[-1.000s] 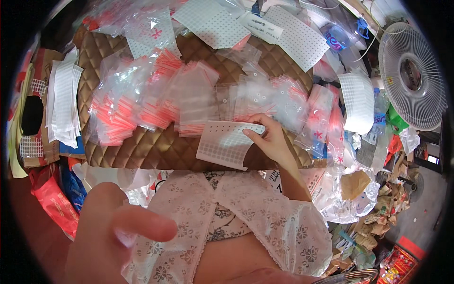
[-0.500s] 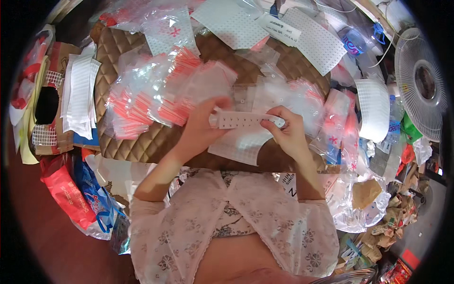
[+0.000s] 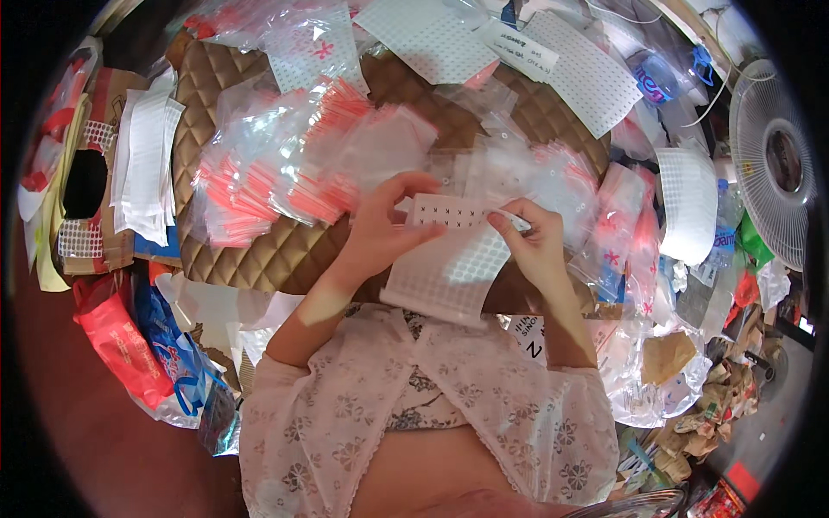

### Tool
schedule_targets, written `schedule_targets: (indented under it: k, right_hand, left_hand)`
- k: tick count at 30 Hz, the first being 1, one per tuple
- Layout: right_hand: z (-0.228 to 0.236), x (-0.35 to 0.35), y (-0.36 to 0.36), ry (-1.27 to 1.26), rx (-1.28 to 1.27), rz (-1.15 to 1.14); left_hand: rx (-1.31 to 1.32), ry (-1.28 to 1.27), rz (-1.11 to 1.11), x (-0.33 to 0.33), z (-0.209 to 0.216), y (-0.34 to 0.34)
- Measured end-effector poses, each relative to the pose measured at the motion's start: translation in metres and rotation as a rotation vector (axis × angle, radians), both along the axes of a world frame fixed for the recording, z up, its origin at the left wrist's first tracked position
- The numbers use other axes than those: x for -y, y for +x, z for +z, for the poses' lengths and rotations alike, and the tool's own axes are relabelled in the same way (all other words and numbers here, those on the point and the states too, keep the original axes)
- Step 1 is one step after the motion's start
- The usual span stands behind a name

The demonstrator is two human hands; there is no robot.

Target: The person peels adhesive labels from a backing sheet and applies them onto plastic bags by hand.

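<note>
In front of me my right hand [image 3: 533, 240] pinches the right end of a white strip with rows of small dark marks [image 3: 451, 211] between thumb and fingers. At the strip's left end, my left hand [image 3: 380, 223] has its thumb and fingers apart. Its thumb lies against the lower left part of the strip, and its index finger is raised above the top edge. Below the strip a pale sheet with a grid of round spots [image 3: 449, 272] slopes down to the table's near edge. Whether strip and sheet are one piece, I cannot tell.
Clear zip bags with red edges [image 3: 250, 194] lie heaped at left on the brown quilted cover [image 3: 246, 268]. More clear bags [image 3: 561, 186] are at right. White patterned sheets [image 3: 423, 39] lie at the back. A cardboard box [image 3: 121, 233] stands left, a fan [image 3: 784, 160] far right.
My left thumb and fingers have spread apart at the strip's left end. The strip has tilted so its marked face shows more fully, and the spotted sheet reaches lower.
</note>
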State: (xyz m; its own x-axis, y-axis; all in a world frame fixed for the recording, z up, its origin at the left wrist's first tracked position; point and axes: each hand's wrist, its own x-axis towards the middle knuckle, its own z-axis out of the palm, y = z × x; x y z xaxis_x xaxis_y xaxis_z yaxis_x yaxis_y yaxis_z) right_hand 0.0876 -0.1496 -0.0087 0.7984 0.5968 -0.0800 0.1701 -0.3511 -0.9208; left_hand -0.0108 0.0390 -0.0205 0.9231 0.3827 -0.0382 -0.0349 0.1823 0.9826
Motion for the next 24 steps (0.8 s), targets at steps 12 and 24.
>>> schedule_targets:
  k: [12, 24]
  right_hand:
    - [0.010, -0.032, -0.006, -0.181, 0.614, 0.241]
    - [0.010, -0.030, -0.002, -0.105, 0.301, 0.320]
  left_hand:
    - [-0.013, 0.159, 0.106, 0.011, -0.005, -0.003]
    - [0.120, 0.355, -0.068, 0.004, -0.012, -0.003]
